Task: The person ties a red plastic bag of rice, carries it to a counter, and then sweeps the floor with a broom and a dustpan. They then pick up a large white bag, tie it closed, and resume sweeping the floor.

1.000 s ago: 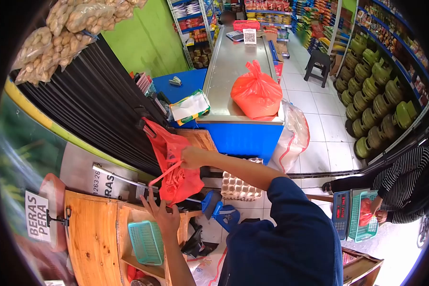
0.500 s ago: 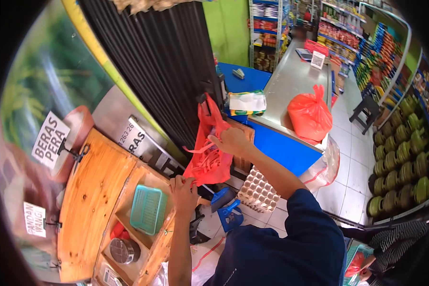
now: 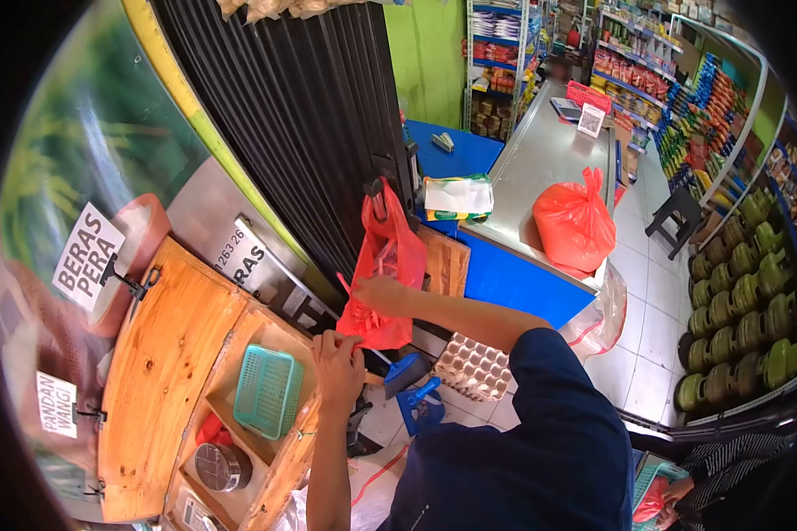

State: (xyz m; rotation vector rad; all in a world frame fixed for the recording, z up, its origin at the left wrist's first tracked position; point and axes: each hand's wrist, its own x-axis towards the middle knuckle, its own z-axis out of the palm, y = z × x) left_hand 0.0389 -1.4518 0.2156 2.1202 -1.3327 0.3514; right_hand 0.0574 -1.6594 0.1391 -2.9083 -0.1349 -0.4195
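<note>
Dark shutter (image 3: pixel 283 115) behind, steel counter (image 3: pixel 522 177) beyond. Red bag (image 3: pixel 404 254) hangs by the shutter. Left hand (image 3: pixel 338 356) — fingers narrow, pinching its lower edge. Right hand (image 3: pixel 381 296) at the bag's opening; fingertips hidden, hold unclear. Judgement: steady tension below, light touch above — thin plastic likely tears.

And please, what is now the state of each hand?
Left hand: fingers bent, at the lower edge of the hanging red bag; grip cannot be told.
Right hand: over the red bag, fingers hidden; open or closed cannot be told.
</note>
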